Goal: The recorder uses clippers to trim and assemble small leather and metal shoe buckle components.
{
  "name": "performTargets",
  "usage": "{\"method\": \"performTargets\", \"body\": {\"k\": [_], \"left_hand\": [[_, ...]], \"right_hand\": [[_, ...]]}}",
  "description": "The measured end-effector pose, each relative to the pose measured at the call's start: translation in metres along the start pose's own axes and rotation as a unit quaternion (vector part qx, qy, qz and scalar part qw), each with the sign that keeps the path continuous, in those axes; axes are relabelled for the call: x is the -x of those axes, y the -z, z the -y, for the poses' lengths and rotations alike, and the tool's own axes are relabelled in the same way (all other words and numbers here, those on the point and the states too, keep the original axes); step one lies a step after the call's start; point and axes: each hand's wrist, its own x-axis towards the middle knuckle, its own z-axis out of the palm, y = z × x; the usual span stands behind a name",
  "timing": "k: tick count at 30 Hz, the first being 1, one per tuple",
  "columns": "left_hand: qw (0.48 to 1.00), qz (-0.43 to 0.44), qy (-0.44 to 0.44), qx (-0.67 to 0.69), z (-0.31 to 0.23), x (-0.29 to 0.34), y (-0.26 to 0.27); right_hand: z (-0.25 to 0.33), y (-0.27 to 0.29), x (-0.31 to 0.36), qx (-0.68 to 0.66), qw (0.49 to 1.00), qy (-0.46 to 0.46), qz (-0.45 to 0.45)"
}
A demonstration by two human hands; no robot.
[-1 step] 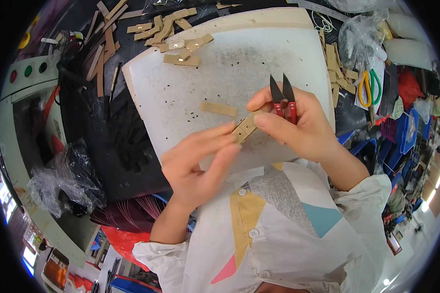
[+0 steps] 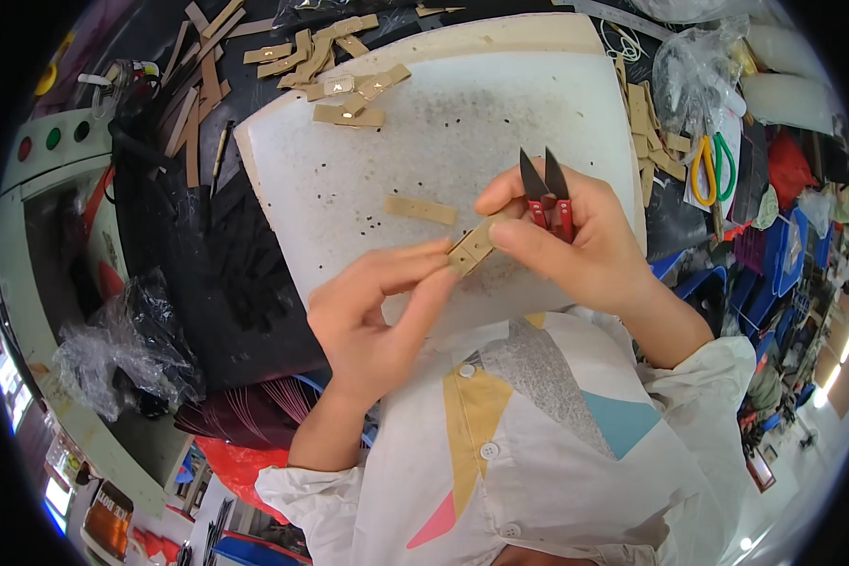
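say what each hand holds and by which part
The left hand pinches a flat tan strip by its lower-left end; the right hand pinches its upper-right end and holds dark-bladed metal snips by their red handles.

Strip (image 2: pixel 472 247) sits between left hand (image 2: pixel 363 304) and right hand (image 2: pixel 592 253), above board (image 2: pixel 288 189). Snips (image 2: pixel 564 209) in right hand, right of grip. Loose strip (image 2: pixel 420 209) on board, left of and beyond grip; strip pile (image 2: pixel 313 64) farther beyond. Scissors (image 2: pixel 706 201) off-board, well right.

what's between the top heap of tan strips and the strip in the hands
In the head view, a single loose tan strip lies between the heap and the held strip, on a white board dotted with small dark specks.
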Motion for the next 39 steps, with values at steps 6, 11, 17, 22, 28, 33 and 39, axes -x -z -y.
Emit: {"method": "performTargets", "body": {"k": [6, 11, 17, 22, 28, 33, 39], "left_hand": [[0.928, 0.062, 0.278, 0.238, -0.011, -0.009, 0.002], [0.916, 0.004, 0.312, 0.254, -0.011, -0.01, 0.002], [0.93, -0.026, 0.273, 0.243, -0.014, -0.009, -0.009], [0.947, -0.055, 0.248, 0.197, -0.017, -0.006, -0.017], [0.987, -0.063, 0.118, 0.089, -0.01, 0.002, -0.022], [0.884, -0.118, 0.255, 0.373, -0.012, -0.015, -0.021], [0.885, -0.074, 0.239, 0.393, -0.019, -0.013, -0.018]], "right_hand": [[0.002, 0.003, -0.001, 0.096, 0.994, 0.034, 0.045], [-0.003, 0.0, 0.005, 0.412, 0.858, 0.297, -0.082], [-0.018, -0.009, 0.017, 0.404, 0.835, 0.36, -0.101], [-0.02, -0.009, 0.018, 0.404, 0.841, 0.341, -0.112], [0.001, 0.01, 0.007, -0.027, 0.977, -0.202, 0.069], [-0.006, -0.007, 0.006, 0.14, 0.989, 0.012, -0.043], [-0.008, -0.01, -0.001, 0.163, 0.97, 0.161, -0.083]]}}
